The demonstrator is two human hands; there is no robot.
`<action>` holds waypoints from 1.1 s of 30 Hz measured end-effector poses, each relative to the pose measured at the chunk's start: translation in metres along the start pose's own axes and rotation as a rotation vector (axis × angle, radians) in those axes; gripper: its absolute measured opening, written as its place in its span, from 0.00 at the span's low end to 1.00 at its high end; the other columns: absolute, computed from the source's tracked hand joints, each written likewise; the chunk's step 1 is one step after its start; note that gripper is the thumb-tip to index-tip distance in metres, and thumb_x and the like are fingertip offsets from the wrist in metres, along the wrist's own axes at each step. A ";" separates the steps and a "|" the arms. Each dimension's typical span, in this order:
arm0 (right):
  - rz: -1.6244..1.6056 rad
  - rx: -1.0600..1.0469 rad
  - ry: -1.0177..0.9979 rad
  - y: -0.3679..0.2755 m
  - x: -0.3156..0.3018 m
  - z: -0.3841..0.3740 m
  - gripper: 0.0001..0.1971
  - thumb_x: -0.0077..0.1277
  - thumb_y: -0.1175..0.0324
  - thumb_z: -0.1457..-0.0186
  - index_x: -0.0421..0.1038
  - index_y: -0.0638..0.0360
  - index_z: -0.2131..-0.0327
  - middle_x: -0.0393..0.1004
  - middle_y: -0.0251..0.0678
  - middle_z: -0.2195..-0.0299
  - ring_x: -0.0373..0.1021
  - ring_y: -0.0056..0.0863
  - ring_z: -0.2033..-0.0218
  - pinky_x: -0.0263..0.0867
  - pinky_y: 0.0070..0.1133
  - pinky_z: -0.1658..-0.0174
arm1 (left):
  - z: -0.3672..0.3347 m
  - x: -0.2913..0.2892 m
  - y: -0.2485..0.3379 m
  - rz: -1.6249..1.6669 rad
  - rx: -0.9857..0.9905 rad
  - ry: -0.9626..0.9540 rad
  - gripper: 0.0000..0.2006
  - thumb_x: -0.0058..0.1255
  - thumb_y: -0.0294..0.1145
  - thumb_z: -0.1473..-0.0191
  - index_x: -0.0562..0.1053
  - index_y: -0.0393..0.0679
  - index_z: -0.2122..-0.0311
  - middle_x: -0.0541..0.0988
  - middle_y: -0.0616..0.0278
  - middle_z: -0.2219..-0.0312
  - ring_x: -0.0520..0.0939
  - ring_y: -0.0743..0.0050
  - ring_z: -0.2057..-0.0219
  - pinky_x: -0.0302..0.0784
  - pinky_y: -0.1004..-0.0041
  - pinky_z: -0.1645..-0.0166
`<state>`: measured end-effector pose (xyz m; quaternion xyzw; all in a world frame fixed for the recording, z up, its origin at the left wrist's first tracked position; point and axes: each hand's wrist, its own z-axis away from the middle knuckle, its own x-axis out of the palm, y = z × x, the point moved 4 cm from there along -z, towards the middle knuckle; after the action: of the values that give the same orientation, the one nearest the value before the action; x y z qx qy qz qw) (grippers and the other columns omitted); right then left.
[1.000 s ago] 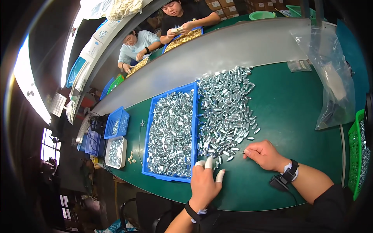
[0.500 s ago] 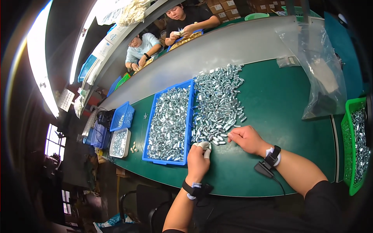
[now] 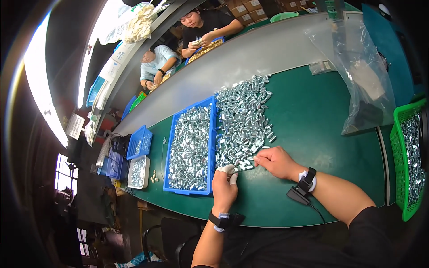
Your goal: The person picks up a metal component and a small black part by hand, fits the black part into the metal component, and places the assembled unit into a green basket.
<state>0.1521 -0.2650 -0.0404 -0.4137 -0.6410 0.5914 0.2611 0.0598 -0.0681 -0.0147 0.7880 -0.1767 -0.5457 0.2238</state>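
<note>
A heap of small shiny metal parts [image 3: 243, 120] lies loose on the green table [image 3: 321, 125]. My left hand [image 3: 225, 187], with white finger covers, rests at the heap's near edge, its fingertips pinched on a few parts. To its right, my right hand [image 3: 276, 161] pinches parts at the same edge. A blue tray [image 3: 210, 147] filled with the same metal parts stands just left of the heap. Both wrists wear dark bands; a small black unit on a cord [image 3: 298, 195] hangs by the right one.
A green basket of metal parts [image 3: 409, 156] sits at the right edge. A clear plastic bag [image 3: 357, 67] lies at the far right. Smaller blue and white trays [image 3: 138, 154] stand on the left. Two other people work beyond a grey conveyor belt [image 3: 250, 62].
The view has shifted and come closer. My hands have moved together at the near edge of the heap, and the left fingers have closed onto parts.
</note>
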 end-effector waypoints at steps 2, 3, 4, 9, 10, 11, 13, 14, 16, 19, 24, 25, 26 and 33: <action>-0.021 0.030 0.008 0.000 -0.001 0.002 0.14 0.51 0.61 0.37 0.79 0.59 0.71 0.68 0.31 0.85 0.60 0.17 0.82 0.58 0.24 0.75 | -0.010 0.006 0.001 0.131 -0.014 -0.034 0.12 0.58 0.19 0.46 0.75 0.38 0.55 0.78 0.55 0.64 0.82 0.66 0.67 0.78 0.69 0.62; -0.030 0.044 0.009 -0.002 -0.001 0.003 0.14 0.51 0.60 0.37 0.80 0.58 0.71 0.69 0.33 0.85 0.61 0.19 0.82 0.59 0.24 0.75 | -0.015 0.007 0.005 0.257 -0.034 -0.060 0.11 0.57 0.19 0.44 0.75 0.38 0.55 0.78 0.56 0.63 0.82 0.68 0.66 0.79 0.70 0.62; -0.025 0.050 0.012 -0.002 0.001 0.006 0.14 0.51 0.60 0.37 0.80 0.58 0.71 0.69 0.33 0.85 0.61 0.19 0.82 0.59 0.24 0.75 | -0.020 0.007 0.008 0.383 -0.055 -0.085 0.11 0.56 0.19 0.43 0.74 0.38 0.54 0.78 0.56 0.62 0.83 0.70 0.65 0.79 0.71 0.61; -0.160 0.101 0.042 -0.001 -0.004 0.010 0.15 0.49 0.62 0.34 0.79 0.61 0.69 0.67 0.24 0.84 0.59 0.12 0.80 0.56 0.18 0.75 | -0.056 0.025 0.031 1.031 -0.218 -0.214 0.10 0.53 0.21 0.39 0.72 0.38 0.53 0.80 0.58 0.60 0.82 0.75 0.62 0.79 0.73 0.60; -0.181 0.126 0.040 -0.004 -0.004 0.011 0.15 0.49 0.62 0.34 0.79 0.61 0.69 0.67 0.23 0.83 0.59 0.11 0.79 0.56 0.17 0.75 | -0.058 0.026 0.028 1.024 -0.215 -0.222 0.10 0.52 0.22 0.38 0.71 0.39 0.52 0.80 0.57 0.60 0.82 0.75 0.62 0.79 0.74 0.59; -0.197 0.158 0.049 -0.006 -0.005 0.012 0.15 0.49 0.62 0.34 0.79 0.61 0.69 0.66 0.22 0.83 0.59 0.10 0.79 0.56 0.16 0.75 | -0.060 0.028 0.027 1.025 -0.212 -0.240 0.10 0.52 0.23 0.37 0.71 0.39 0.52 0.81 0.57 0.60 0.82 0.74 0.62 0.79 0.74 0.59; -0.181 0.170 0.040 -0.005 -0.008 0.006 0.15 0.48 0.62 0.33 0.79 0.61 0.68 0.66 0.22 0.83 0.60 0.10 0.79 0.56 0.16 0.74 | -0.066 0.033 0.024 1.049 -0.232 -0.273 0.10 0.51 0.23 0.37 0.70 0.39 0.51 0.81 0.56 0.60 0.82 0.74 0.62 0.79 0.75 0.58; -0.185 0.165 0.019 -0.006 -0.006 0.004 0.15 0.48 0.61 0.33 0.78 0.61 0.67 0.66 0.22 0.83 0.60 0.10 0.79 0.56 0.15 0.74 | -0.065 0.031 0.024 1.110 -0.251 -0.262 0.09 0.52 0.25 0.37 0.71 0.39 0.52 0.82 0.56 0.61 0.82 0.75 0.63 0.78 0.76 0.59; -0.184 0.218 -0.005 -0.003 -0.003 0.007 0.15 0.47 0.61 0.33 0.78 0.61 0.67 0.67 0.22 0.82 0.61 0.09 0.78 0.56 0.15 0.74 | -0.060 0.033 0.022 1.240 -0.305 -0.240 0.09 0.52 0.29 0.36 0.73 0.39 0.53 0.82 0.56 0.63 0.81 0.76 0.65 0.76 0.79 0.61; -0.257 0.202 0.000 -0.007 -0.004 0.002 0.14 0.46 0.62 0.32 0.77 0.61 0.65 0.68 0.23 0.80 0.62 0.09 0.77 0.57 0.14 0.73 | -0.061 0.028 0.022 1.192 -0.390 -0.269 0.07 0.52 0.28 0.36 0.74 0.39 0.55 0.82 0.58 0.65 0.81 0.78 0.68 0.76 0.79 0.64; -0.306 0.152 0.038 0.003 0.002 0.004 0.14 0.46 0.65 0.33 0.75 0.63 0.68 0.72 0.28 0.78 0.63 0.14 0.75 0.61 0.20 0.71 | -0.051 0.037 0.019 1.119 -0.343 -0.385 0.06 0.53 0.28 0.36 0.75 0.39 0.57 0.83 0.61 0.68 0.79 0.81 0.73 0.73 0.81 0.70; -0.295 0.091 0.062 0.006 0.003 0.004 0.14 0.46 0.65 0.33 0.75 0.63 0.68 0.72 0.29 0.78 0.64 0.14 0.76 0.61 0.21 0.71 | -0.049 0.039 0.020 1.123 -0.349 -0.388 0.06 0.53 0.28 0.36 0.75 0.39 0.57 0.83 0.61 0.68 0.79 0.81 0.73 0.73 0.81 0.70; -0.285 0.027 0.089 0.006 0.002 0.005 0.13 0.46 0.65 0.33 0.75 0.63 0.68 0.73 0.30 0.78 0.65 0.15 0.76 0.62 0.21 0.71 | -0.049 0.040 0.021 1.134 -0.350 -0.383 0.06 0.53 0.28 0.36 0.75 0.39 0.57 0.82 0.61 0.69 0.79 0.82 0.73 0.73 0.82 0.70; -0.158 0.150 -0.049 -0.008 -0.007 0.002 0.13 0.46 0.65 0.33 0.76 0.63 0.66 0.75 0.34 0.75 0.67 0.17 0.73 0.64 0.21 0.68 | -0.050 0.037 0.023 1.079 -0.386 -0.339 0.04 0.53 0.26 0.37 0.75 0.40 0.57 0.81 0.64 0.71 0.79 0.82 0.73 0.72 0.82 0.70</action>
<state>0.1524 -0.2721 -0.0321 -0.3266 -0.6318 0.6253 0.3213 0.1188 -0.0985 -0.0161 0.4339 -0.4830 -0.4955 0.5770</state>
